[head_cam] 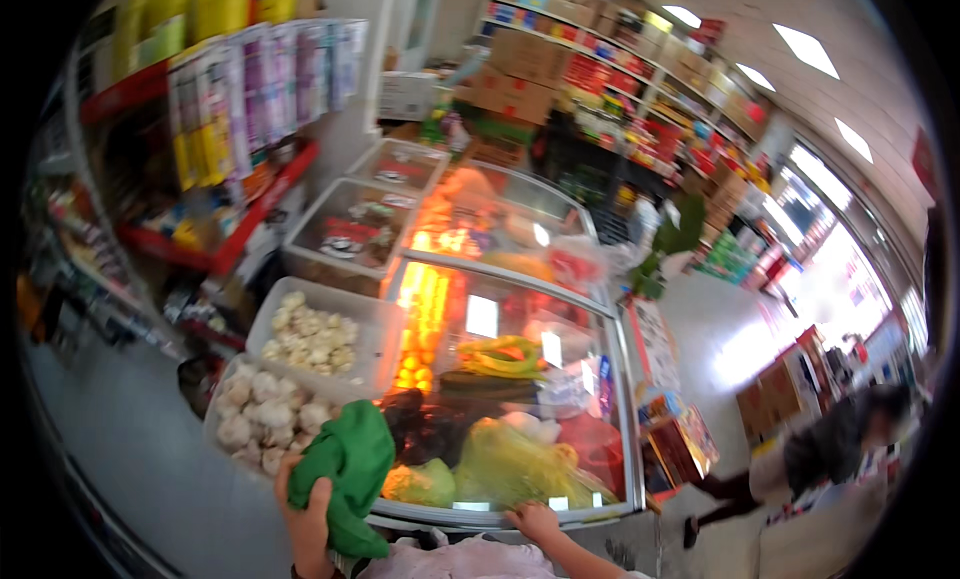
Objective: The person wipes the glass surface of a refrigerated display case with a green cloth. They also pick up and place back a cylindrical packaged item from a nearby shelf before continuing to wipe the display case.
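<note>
My left hand [309, 515] is closed around a bunched green cloth [349, 459], held up beside a plastic tub of garlic bulbs [266, 410]. The cloth hides part of that tub's near corner. My right hand [536, 520] rests on the near metal frame [442, 514] of a glass-topped display freezer; whether its fingers grip the edge is unclear. Under the glass [510, 324] lie a yellow-green plastic bag [510, 463], a green bag [424, 483], yellow produce [502, 355] and a red bag [592, 444].
A tub of peeled garlic [315, 335] and lidded clear bins [360, 226] line the freezer's left side. A red rack [217, 256] stands farther left. Stocked shelves [585, 50] fill the back. A person [817, 448] in dark clothing is at the right, near a cardboard box [769, 399].
</note>
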### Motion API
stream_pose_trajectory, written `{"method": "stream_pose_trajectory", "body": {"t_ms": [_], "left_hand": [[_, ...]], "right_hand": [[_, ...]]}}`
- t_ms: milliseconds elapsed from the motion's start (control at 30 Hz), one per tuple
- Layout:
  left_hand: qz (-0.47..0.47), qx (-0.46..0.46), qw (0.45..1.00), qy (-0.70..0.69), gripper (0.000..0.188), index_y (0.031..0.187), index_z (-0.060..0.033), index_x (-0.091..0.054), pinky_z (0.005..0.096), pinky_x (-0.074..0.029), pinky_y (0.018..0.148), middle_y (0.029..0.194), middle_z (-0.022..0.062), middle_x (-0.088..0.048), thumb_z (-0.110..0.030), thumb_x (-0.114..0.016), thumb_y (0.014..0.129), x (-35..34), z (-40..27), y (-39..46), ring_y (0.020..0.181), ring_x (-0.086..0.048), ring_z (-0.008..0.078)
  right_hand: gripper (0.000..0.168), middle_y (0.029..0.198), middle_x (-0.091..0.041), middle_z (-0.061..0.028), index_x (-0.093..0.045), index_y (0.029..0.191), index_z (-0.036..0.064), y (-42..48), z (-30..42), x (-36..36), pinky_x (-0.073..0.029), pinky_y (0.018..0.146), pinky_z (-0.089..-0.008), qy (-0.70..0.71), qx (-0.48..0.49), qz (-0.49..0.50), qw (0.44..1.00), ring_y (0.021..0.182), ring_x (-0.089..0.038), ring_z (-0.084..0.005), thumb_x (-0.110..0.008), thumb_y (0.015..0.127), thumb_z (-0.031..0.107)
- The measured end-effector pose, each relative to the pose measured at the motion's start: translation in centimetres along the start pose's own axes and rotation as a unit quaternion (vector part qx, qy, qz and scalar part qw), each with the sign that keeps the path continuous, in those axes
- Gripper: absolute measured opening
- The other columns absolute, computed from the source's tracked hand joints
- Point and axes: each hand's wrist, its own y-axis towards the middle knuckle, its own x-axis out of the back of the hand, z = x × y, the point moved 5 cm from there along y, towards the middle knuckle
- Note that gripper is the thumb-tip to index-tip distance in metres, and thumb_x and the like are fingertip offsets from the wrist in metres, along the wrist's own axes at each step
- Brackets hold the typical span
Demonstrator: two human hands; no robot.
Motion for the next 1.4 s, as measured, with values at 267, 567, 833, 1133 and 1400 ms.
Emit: {"method": "stream_pose_trajectory", "body": {"t_ms": [267, 567, 833, 1133, 1400], "left_hand": [[-0.076, 0.012, 0.997, 0.007, 0.036, 0.104, -0.0008, -0.054, 0.0279, -0.042, 0.081, 0.097, 0.0045, -0.056, -0.021, -0.069, 0.078, 3.2, 2.7, -1.1, 0.089, -0.051, 0.0126], [0.197, 0.081, 0.974, 0.081, 0.029, 0.104, -0.0024, -0.055, 0.0262, -0.045, 0.08, 0.098, 0.0036, -0.057, -0.016, -0.068, 0.083, 0.7, 7.5, -3.2, 0.092, -0.054, 0.0116], [0.399, 0.269, 0.875, -0.06, 0.033, 0.109, -0.0025, -0.05, 0.0288, -0.041, 0.086, 0.102, 0.0081, -0.054, -0.03, -0.058, 0.092, -8.1, 11.6, -8.8, 0.098, -0.051, 0.0149], [0.401, 0.127, 0.904, 0.07, 0.022, 0.096, -0.0016, -0.049, 0.0299, -0.045, 0.083, 0.09, 0.007, -0.055, -0.01, -0.067, 0.084, -6.4, 12.5, -6.5, 0.089, -0.055, 0.015], [0.321, 0.008, 0.939, 0.125, 0.019, 0.087, -0.0025, -0.05, 0.0286, -0.046, 0.077, 0.081, 0.0037, -0.054, -0.002, -0.067, 0.079, -9.6, 10.6, -4.2, 0.079, -0.055, 0.0136]], "right_hand": [[0.04, 0.103, -0.063, -0.0202, -0.061, 0.108, 0.006, 1.0, -1.0, -1.2, -0.049, 0.081, -0.0492, 0.041, -0.066, 0.116, 0.99, 0.096, -0.061, -0.0388, -0.061, 0.083, 0.037], [0.029, 0.101, -0.065, -0.0129, -0.056, 0.114, 0.002, -1.9, 13.6, 6.4, -0.049, 0.084, -0.0371, 0.419, 0.035, 0.011, 0.907, 0.097, -0.063, -0.0244, -0.058, 0.092, 0.019], [0.042, 0.125, -0.053, -0.0095, -0.042, 0.13, 0.0, -5.1, 17.1, 3.4, -0.046, 0.092, -0.0347, 0.8, -0.196, 0.12, 0.554, 0.111, -0.055, -0.0189, -0.056, 0.096, 0.019], [0.039, 0.117, -0.059, -0.0091, -0.047, 0.126, 0.004, -4.5, 13.0, 7.2, -0.051, 0.085, -0.0321, 0.768, -0.179, -0.075, 0.611, 0.102, -0.061, -0.019, -0.062, 0.09, 0.01], [0.025, 0.096, -0.062, -0.0065, -0.055, 0.104, 0.0, -2.1, 9.4, 13.0, -0.047, 0.076, -0.0277, 0.548, -0.093, -0.26, 0.789, 0.086, -0.058, -0.0138, -0.068, 0.084, 0.007]]}}
